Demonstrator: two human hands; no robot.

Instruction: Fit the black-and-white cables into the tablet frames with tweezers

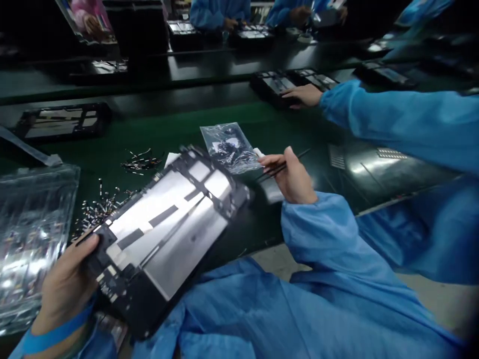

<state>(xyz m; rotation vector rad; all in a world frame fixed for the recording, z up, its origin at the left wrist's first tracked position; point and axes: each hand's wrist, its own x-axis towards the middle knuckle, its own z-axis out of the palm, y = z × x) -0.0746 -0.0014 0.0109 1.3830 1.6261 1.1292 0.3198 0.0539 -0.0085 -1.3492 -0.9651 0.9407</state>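
My left hand [69, 279], with a blue band at the wrist, grips the near left corner of an opened tablet [187, 244]. The tablet is tilted above the bench, its silver battery area and dark circuit parts facing up. My right hand [295, 177] is closed round dark tweezers [275, 170], to the right of the tablet's far end. Just beyond them lies a clear plastic bag [230, 147] with small dark parts inside. Loose small cable-like parts [99, 209] are heaped behind the tablet's left edge, and a smaller pile [140, 162] lies farther back.
A clear tray [33, 239] of small parts stands at the left. Another opened tablet [62, 121] lies behind it. From the right, a co-worker's hand [305, 94] touches a black device [273, 85]. Other people in blue and pink sleeves work across the bench.
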